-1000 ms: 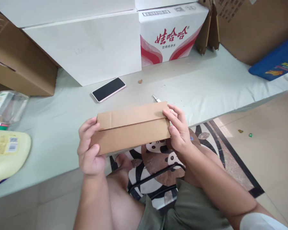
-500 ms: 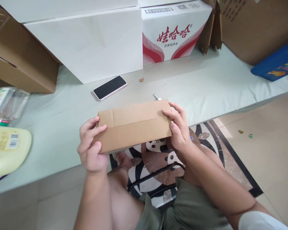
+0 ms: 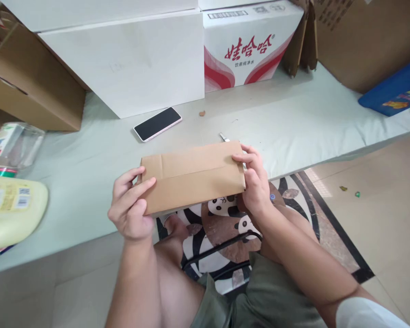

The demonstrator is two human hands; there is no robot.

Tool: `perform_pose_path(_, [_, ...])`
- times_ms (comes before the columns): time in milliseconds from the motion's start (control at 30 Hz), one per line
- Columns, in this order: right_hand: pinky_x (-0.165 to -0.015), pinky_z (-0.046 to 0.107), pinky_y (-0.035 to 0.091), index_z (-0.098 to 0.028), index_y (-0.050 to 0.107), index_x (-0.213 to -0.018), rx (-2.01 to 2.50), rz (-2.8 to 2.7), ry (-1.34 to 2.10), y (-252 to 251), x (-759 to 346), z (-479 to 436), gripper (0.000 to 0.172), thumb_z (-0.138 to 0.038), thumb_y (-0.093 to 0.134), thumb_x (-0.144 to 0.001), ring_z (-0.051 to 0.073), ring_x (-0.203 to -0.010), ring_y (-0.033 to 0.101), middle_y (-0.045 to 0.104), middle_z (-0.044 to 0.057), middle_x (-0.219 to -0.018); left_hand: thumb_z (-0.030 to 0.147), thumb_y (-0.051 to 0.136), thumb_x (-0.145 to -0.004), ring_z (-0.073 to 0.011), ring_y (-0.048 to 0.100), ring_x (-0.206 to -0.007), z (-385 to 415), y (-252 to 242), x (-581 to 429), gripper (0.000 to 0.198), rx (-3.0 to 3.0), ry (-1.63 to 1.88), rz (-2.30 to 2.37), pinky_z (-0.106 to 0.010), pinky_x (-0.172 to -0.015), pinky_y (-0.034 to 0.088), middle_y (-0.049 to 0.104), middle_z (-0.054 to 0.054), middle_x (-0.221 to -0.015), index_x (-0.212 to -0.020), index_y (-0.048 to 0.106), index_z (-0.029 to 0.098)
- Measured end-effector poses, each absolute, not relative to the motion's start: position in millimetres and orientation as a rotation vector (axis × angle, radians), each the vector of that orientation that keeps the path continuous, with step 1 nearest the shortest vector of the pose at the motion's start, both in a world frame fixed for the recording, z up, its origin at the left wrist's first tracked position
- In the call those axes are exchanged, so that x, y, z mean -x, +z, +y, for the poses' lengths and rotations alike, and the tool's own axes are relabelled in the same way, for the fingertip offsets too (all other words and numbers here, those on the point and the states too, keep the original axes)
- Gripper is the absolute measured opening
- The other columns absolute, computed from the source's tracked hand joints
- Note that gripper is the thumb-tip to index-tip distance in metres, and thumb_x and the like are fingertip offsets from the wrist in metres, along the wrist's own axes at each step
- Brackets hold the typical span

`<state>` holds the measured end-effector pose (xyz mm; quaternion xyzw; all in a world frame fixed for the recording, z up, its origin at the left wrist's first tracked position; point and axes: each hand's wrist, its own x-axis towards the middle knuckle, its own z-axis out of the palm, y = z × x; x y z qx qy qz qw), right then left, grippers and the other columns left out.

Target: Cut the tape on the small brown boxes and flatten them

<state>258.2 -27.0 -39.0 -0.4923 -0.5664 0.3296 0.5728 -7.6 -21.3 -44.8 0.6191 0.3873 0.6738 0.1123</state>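
Between my two hands is a small brown cardboard box, long and flat, tilted toward me above the near edge of the table. My left hand grips its left end, fingertips on the top and front faces. At the other end my right hand is closed on the corner, a finger lying over the upper face. Just beyond the box lies a small metal-tipped tool, mostly hidden behind it. A phone with a dark screen rests farther back on the pale table cover.
Behind stand a white carton and a white-and-red water carton. To the left are a pale yellow jug, a clear plastic bottle and a brown carton. A blue container is at the right.
The box and both hands have barely shifted; its front face is tipped slightly more toward me. Both hands keep their hold.
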Motion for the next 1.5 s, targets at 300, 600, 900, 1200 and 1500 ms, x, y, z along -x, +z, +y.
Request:
perform_pose_path(300, [-0.102,0.048,0.051,-0.028,0.058,-0.102,1.197,-1.221,1.002,-25,-257,-23,0.024,-0.047,0.063,-0.088,0.030,-0.139,0.048,0.041,0.008,-0.147,0.012,0.046,-0.077,-0.0242,0.067,-0.117,-21,-48,2,0.049,-1.786,2.026,1.133,-0.047,-0.110,0.052,0.075,-0.008,-0.126,-0.106,0.084,0.019])
perform_pose_path(600, [-0.113,0.052,0.051,-0.039,0.042,-0.144,1.143,-1.222,0.956,-52,-266,-18,0.051,-0.054,0.047,-0.095,0.029,-0.143,0.051,0.045,0.007,-0.155,0.018,0.045,-0.073,-0.0275,0.068,-0.113,-16,-43,5,0.038,-1.582,2.082,1.239,-0.052,-0.112,0.049,0.078,-0.012,-0.105,-0.084,0.081,0.014])
perform_pose_path(900, [-0.126,0.052,0.040,-0.030,0.050,-0.151,0.937,-1.430,1.397,-61,-254,-22,0.066,-0.068,0.035,-0.100,0.028,-0.149,0.048,0.057,0.007,-0.155,0.024,0.056,-0.061,-0.0236,0.067,-0.102,-6,-25,4,0.026,-0.438,1.985,1.366,-0.040,-0.095,0.054,0.074,-0.004,-0.098,-0.081,0.071,0.018])
perform_pose_path(1200, [-0.132,0.055,0.027,-0.042,0.037,-0.161,0.890,-1.594,1.088,-63,-256,-31,0.065,-0.068,0.029,-0.102,0.028,-0.154,0.038,0.046,0.001,-0.159,0.071,0.067,-0.079,-0.0289,0.068,-0.117,-15,-45,-17,0.057,-0.668,1.502,1.418,-0.036,-0.098,0.054,0.077,-0.010,-0.116,-0.098,0.077,0.018])
perform_pose_path(1500, [-0.128,0.056,0.033,-0.040,0.067,-0.128,0.809,-1.399,0.908,-47,-262,-32,0.039,-0.054,0.043,-0.101,0.028,-0.150,0.046,0.058,-0.001,-0.149,0.049,0.067,-0.094,-0.0265,0.074,-0.104,-23,-37,-31,0.040,-0.453,0.949,1.270,-0.037,-0.080,0.064,0.075,-0.014,-0.125,-0.118,0.071,0.017])
